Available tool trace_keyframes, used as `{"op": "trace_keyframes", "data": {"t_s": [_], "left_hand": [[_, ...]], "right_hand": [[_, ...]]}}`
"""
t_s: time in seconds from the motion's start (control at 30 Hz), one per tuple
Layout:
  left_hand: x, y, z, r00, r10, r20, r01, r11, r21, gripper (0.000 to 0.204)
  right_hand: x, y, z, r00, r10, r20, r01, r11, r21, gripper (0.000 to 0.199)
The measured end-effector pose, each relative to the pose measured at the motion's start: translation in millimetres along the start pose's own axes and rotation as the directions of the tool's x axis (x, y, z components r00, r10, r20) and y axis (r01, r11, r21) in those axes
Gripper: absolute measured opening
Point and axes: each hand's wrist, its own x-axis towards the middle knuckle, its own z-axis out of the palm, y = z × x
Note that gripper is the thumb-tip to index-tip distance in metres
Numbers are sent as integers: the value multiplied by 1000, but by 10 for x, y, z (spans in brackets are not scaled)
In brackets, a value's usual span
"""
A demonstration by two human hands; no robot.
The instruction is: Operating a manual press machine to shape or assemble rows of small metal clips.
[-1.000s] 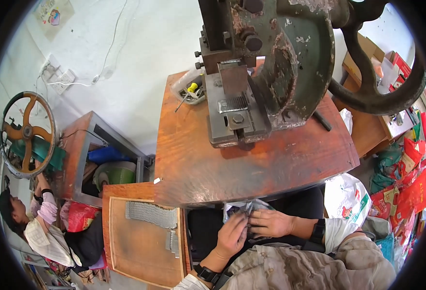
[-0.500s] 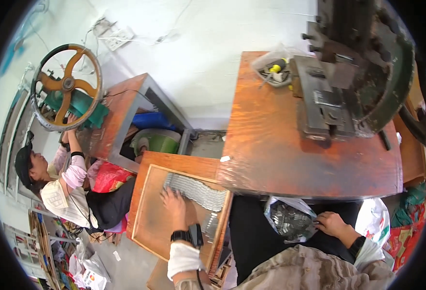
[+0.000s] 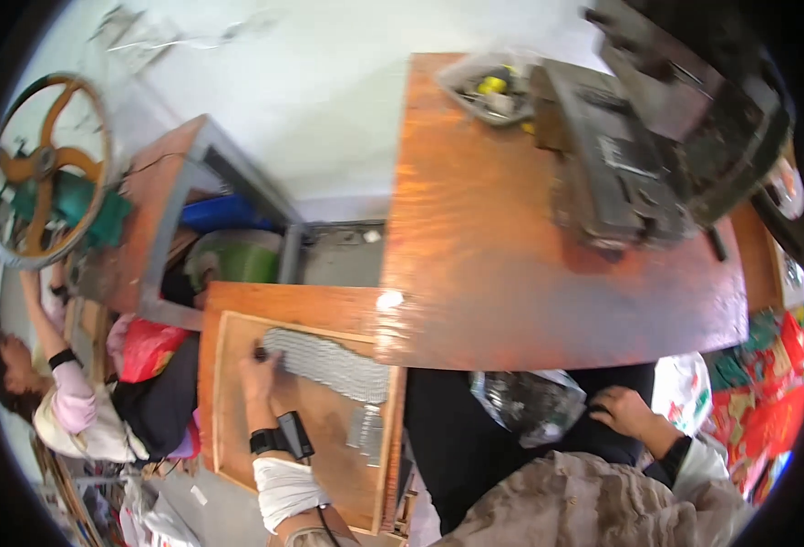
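right hand point(image 3: 623, 412), lower right: rested on the lap beside a clear plastic bag point(image 3: 528, 406) of small dark parts; grip loose, holding nothing. bag judged soft, slippery, best taken by its gathered top. left hand point(image 3: 261, 372), lower left: fingers pressed on rows of small grey metal pieces point(image 3: 329, 362) in a wooden tray point(image 3: 229, 410); closure unclear. pieces judged stiff, light, easily scattered; slide flat. beyond: counter point(image 3: 511, 283), press machine point(image 3: 639, 155).

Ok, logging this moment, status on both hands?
Left hand on the metal pieces in the wooden tray. Right hand beside the plastic bag. Nothing blocking.
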Motion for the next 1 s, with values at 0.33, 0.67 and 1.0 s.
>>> {"op": "trace_keyframes", "data": {"t_s": [0.33, 0.67, 1.0], "left_hand": [[79, -144, -195, 990, -38, 137, 68, 973, -222, 47], [28, 190, -300, 982, -57, 182, 87, 983, -160, 49], [236, -247, -190, 994, 42, 106, -61, 981, 183, 57]], "right_hand": [[102, -79, 111, 999, 14, 40, -12, 998, -69, 36], [168, -55, 159, 997, 35, 74, -29, 996, -85, 38], [118, 10, 253, 997, 61, 52, -56, 994, -97, 40]]}}
